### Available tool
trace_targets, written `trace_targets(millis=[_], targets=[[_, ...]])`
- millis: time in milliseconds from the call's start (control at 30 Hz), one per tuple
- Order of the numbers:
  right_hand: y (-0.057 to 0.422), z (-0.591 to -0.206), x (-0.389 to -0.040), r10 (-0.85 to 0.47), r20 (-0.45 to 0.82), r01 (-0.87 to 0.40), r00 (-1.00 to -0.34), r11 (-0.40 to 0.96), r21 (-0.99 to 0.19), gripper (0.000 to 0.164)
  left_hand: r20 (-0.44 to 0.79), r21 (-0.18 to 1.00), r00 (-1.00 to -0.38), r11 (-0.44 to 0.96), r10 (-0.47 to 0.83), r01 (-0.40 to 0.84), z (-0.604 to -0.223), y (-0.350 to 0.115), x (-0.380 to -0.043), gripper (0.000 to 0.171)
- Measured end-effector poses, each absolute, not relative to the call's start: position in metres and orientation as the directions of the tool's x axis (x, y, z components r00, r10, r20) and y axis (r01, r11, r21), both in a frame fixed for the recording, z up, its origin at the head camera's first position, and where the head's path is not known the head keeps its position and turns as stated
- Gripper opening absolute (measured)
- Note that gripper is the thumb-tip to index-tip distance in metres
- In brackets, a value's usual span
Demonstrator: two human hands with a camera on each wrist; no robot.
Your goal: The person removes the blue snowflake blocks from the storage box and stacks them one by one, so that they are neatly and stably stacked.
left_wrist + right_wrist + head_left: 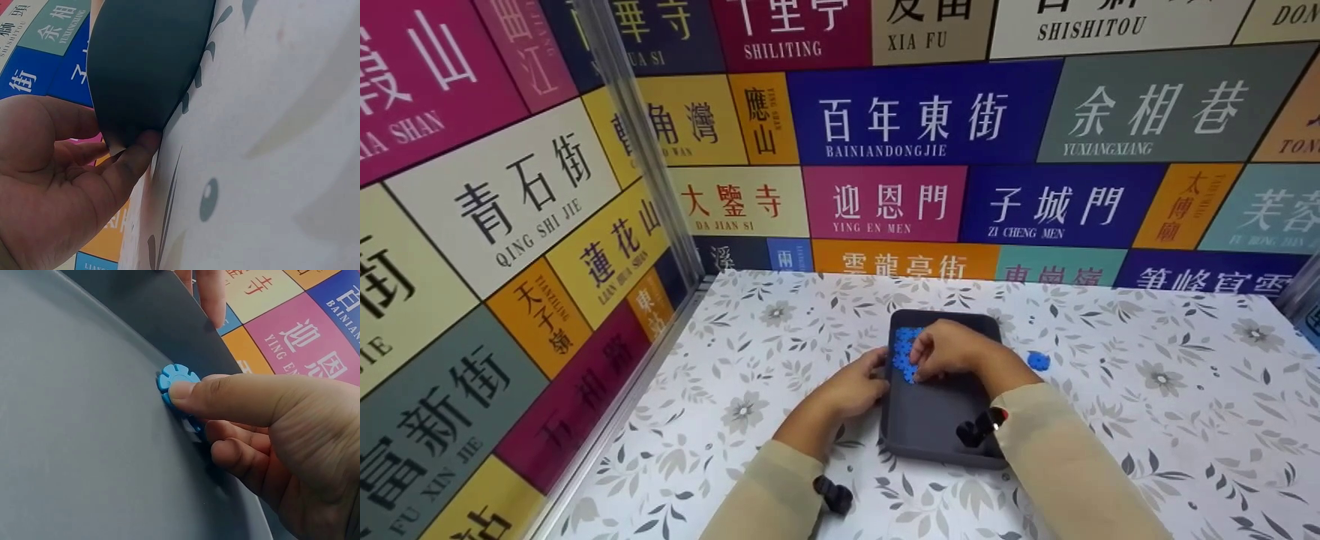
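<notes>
A dark grey tray (934,424) lies on the table. Its left side is held by my left hand (849,386), and the left wrist view shows thumb and fingers pinching the tray's edge (146,67). My right hand (952,349) reaches over the upper part of the tray. In the right wrist view, that hand pinches a blue notched disc, a snowflake-shaped connector piece (175,372), between thumb and fingers, close to the tray's inner wall. A patch of similar blue connector pieces (906,339) fills the tray's upper left, partly hidden by my right hand.
Right of the tray, a small blue clump of connector pieces (1039,361) rests on the floral-patterned tablecloth (1125,442). Colourful sign-covered panels (885,199) rise behind the table and along its left side. A black wrist camera (981,427) overhangs the tray's lower right.
</notes>
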State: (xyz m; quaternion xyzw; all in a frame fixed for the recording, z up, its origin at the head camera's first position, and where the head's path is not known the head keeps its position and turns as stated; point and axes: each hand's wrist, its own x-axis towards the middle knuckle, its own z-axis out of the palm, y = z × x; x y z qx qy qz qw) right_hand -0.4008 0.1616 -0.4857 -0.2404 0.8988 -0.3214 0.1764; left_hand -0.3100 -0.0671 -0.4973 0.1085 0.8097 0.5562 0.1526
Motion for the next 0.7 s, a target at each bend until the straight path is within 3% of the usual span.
trace_targets(millis=[300, 700], targets=[[0.17, -0.48, -0.404, -0.559, -0.178, -0.279, -0.81, 0.634, -0.721, 0.012, -0.124, 0.933, -0.935, 0.36, 0.333, 0.004, -0.497, -0.066, -0.311, 0.071], [0.182, -0.461, -0.383, -0.455, -0.157, -0.072, -0.876, 0.446, -0.892, 0.03, -0.162, 0.929, -0.942, 0.367, 0.295, -0.044, -0.496, -0.064, -0.31, 0.071]])
